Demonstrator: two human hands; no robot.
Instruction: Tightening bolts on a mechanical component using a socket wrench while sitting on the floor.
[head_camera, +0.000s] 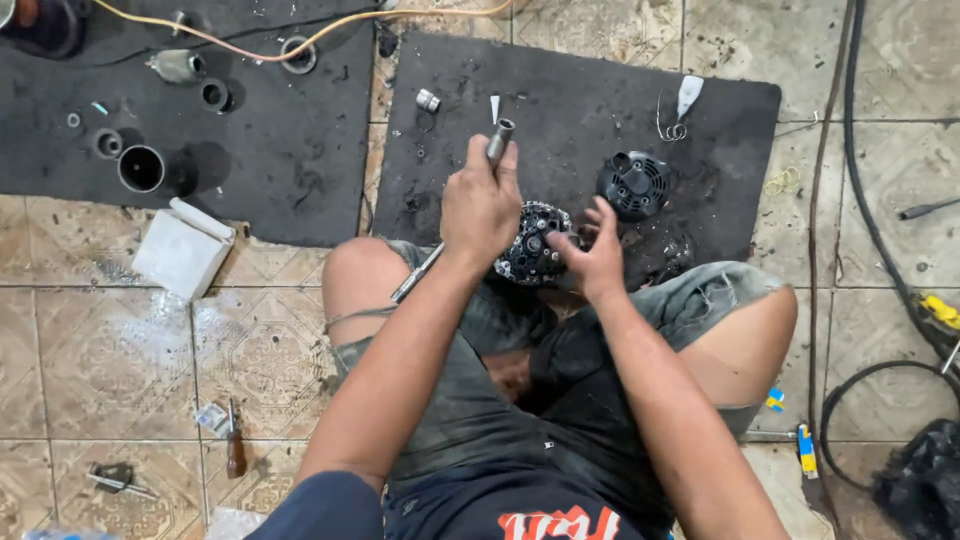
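On one of two dark floor mats, two alternator parts: the left hand (480, 205), fisted, grips one metal rod (455, 215) raised over the finned alternator housing (530, 243), steadied by right hand (592, 258) fingertips, beside one black end cover (634, 184).

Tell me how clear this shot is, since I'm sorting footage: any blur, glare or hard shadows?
Head view: mostly sharp, evenly lit; the left hand and its metal tool look slightly soft; short dark shadows fall right of the metal cups on the black mat; pale sheen on the floor tiles; the right hand touches the round metal part.
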